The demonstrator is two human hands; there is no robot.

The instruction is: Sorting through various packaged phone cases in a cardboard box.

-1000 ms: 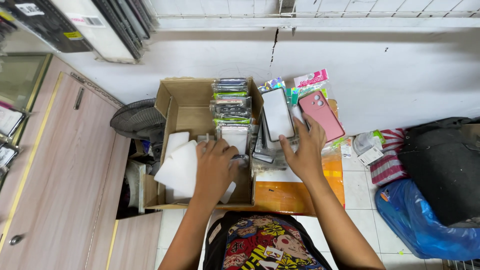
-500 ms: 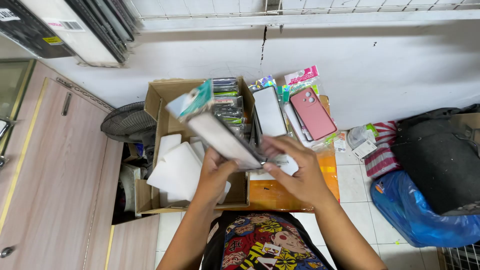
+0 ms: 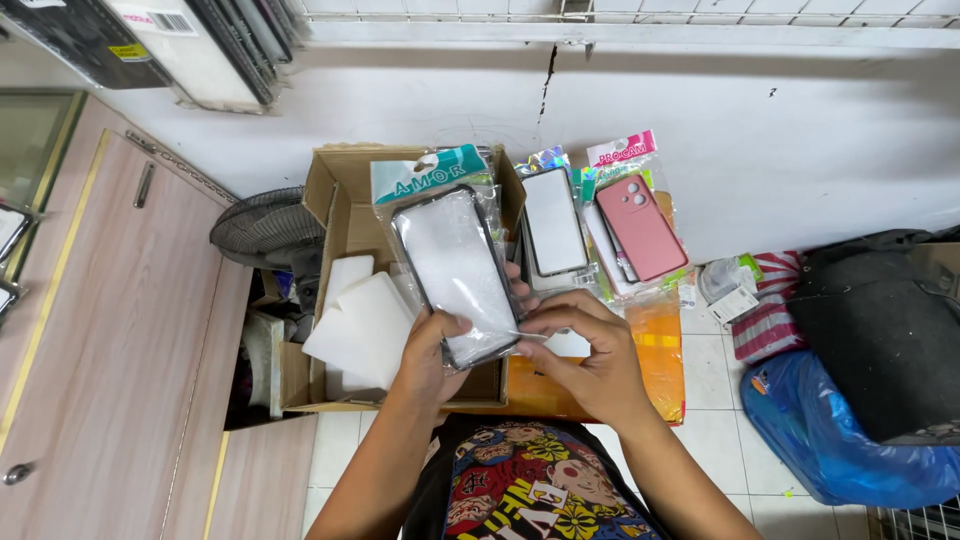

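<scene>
Both my hands hold up a clear phone case with a black rim, sealed in a transparent packet with a teal header card (image 3: 452, 262). My left hand (image 3: 432, 352) grips the packet's lower left edge. My right hand (image 3: 588, 352) pinches its lower right corner. The packet hangs above an open cardboard box (image 3: 330, 190) that holds white foam pieces (image 3: 362, 318). Beside the box stand more packaged cases, one clear with a black rim (image 3: 555, 222) and one pink (image 3: 641, 228).
An orange box (image 3: 660, 345) lies under the packaged cases. A fan (image 3: 265, 226) sits left of the cardboard box, by a wooden cabinet (image 3: 110, 330). At the right are a black bag (image 3: 880, 330), a blue plastic bag (image 3: 830, 440) and a striped cloth (image 3: 765, 320) on the tiled floor.
My left hand lifted a packaged case out of the box. My right hand left the standing cases and joined it. The packet now faces me, turned more upright.
</scene>
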